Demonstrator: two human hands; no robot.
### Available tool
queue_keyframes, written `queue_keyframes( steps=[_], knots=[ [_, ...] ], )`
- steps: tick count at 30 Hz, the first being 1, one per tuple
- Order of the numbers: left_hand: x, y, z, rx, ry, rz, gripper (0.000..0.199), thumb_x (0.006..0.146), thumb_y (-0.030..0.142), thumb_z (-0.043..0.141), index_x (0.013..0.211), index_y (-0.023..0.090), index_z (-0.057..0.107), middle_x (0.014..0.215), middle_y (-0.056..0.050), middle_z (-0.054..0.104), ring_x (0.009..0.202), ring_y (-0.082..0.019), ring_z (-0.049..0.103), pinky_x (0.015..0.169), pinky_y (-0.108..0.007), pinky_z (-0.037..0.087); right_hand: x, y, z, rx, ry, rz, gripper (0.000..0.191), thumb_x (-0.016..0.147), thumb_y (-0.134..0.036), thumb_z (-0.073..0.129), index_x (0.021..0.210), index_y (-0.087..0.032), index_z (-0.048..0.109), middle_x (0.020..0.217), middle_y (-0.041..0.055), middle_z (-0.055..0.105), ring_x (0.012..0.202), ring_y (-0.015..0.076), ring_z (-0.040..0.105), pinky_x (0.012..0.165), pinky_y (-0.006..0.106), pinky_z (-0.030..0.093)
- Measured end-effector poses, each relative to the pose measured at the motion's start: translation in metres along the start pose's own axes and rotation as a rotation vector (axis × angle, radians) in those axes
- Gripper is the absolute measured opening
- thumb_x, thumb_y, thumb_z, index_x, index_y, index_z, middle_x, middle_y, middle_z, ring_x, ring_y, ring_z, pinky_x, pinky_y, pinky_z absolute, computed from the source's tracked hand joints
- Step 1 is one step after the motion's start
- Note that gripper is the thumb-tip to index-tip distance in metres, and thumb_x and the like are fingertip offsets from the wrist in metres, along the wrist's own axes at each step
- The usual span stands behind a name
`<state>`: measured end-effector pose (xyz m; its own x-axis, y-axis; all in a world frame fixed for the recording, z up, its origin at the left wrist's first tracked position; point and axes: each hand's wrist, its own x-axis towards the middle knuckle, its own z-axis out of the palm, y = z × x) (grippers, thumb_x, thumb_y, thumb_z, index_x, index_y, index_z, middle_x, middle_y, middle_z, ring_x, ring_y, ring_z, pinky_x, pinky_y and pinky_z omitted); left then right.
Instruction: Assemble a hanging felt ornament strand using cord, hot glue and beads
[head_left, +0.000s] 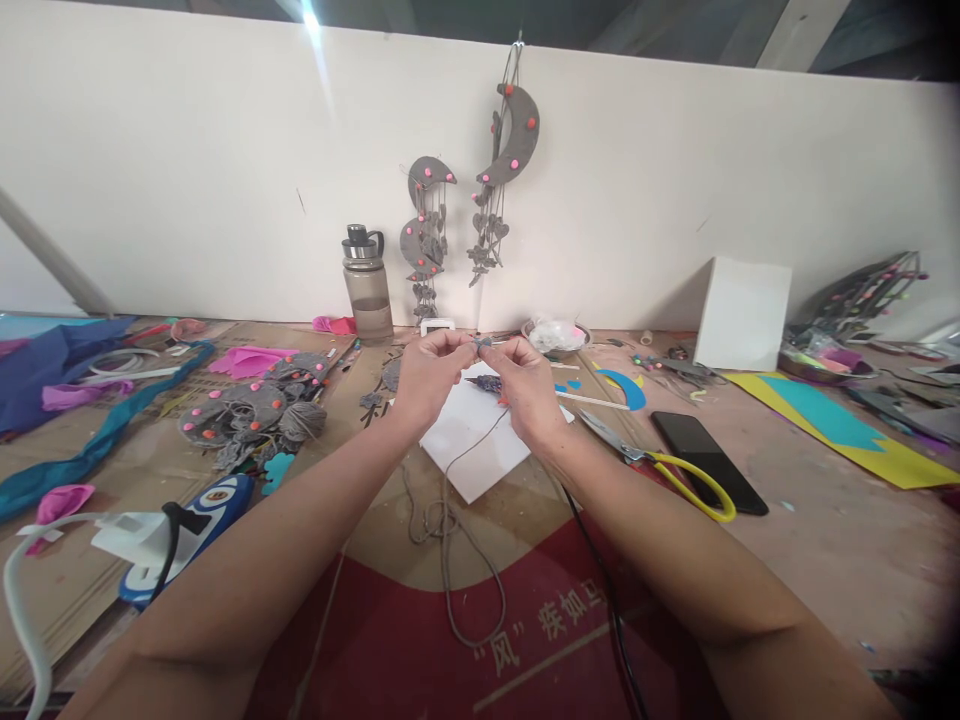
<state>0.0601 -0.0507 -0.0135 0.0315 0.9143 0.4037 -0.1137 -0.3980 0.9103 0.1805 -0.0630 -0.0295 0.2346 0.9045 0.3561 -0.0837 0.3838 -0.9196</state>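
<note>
Above a white sheet (474, 455), my left hand (435, 375) and my right hand (525, 388) meet, both pinching a small grey piece (482, 345) between their fingertips. Its exact shape is too small to tell. A dark pointed object (487, 383) shows just under the fingers, near my right palm; whether it is held is unclear. Grey cord (448, 500) runs down from beside my right hand and lies in loose loops over the sheet's edge and the red and tan cardboard (375, 620).
Yellow-handled scissors (667, 470) and a black phone (709, 462) lie to the right. Grey felt pieces with yarn (255, 410) and a blue-white power strip (202, 530) are left. A bottle (367, 290) stands behind; grey moon ornaments (525, 135) hang on the wall.
</note>
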Motion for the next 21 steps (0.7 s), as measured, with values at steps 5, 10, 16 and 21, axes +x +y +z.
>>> queue_keyframes(
  steps=[5, 10, 16, 21],
  knots=[
    [0.002, 0.002, -0.002, -0.063, -0.049, -0.048, 0.005, 0.066, 0.02, 0.065, 0.066, 0.015, 0.063, 0.058, 0.002, 0.054, 0.048, -0.006, 0.042, 0.046, -0.021, 0.032, -0.002, -0.007, 0.0, 0.028, -0.036, 0.037, 0.027, 0.068, -0.04, 0.071, 0.084, -0.021, 0.059, 0.061, -0.0074, 0.048, 0.047, 0.0063, 0.032, 0.045, 0.022, 0.027],
    [0.003, -0.002, -0.004, -0.066, -0.128, -0.059, 0.012, 0.07, 0.027, 0.066, 0.072, 0.015, 0.069, 0.067, -0.002, 0.061, 0.057, -0.009, 0.051, 0.049, -0.021, 0.039, -0.001, -0.01, -0.003, 0.035, -0.028, 0.044, 0.02, 0.068, -0.036, 0.068, 0.073, -0.019, 0.059, 0.064, -0.0049, 0.054, 0.051, 0.0069, 0.039, 0.048, 0.022, 0.032],
    [0.004, -0.009, -0.002, -0.088, -0.158, -0.056, 0.02, 0.07, 0.029, 0.067, 0.083, 0.014, 0.073, 0.075, -0.005, 0.066, 0.067, -0.012, 0.057, 0.052, -0.022, 0.044, 0.0, -0.004, -0.005, 0.03, -0.028, 0.048, 0.019, 0.07, -0.036, 0.066, 0.07, -0.019, 0.058, 0.062, -0.0054, 0.053, 0.052, 0.0072, 0.039, 0.049, 0.022, 0.032],
    [0.007, -0.007, -0.004, -0.083, -0.147, -0.103, 0.017, 0.067, 0.029, 0.071, 0.075, 0.014, 0.071, 0.065, -0.003, 0.063, 0.058, -0.01, 0.053, 0.05, -0.022, 0.042, -0.001, -0.001, -0.004, 0.027, -0.066, 0.041, 0.018, 0.07, -0.034, 0.066, 0.069, -0.019, 0.057, 0.063, -0.0055, 0.051, 0.051, 0.0063, 0.036, 0.049, 0.021, 0.03]
  ],
)
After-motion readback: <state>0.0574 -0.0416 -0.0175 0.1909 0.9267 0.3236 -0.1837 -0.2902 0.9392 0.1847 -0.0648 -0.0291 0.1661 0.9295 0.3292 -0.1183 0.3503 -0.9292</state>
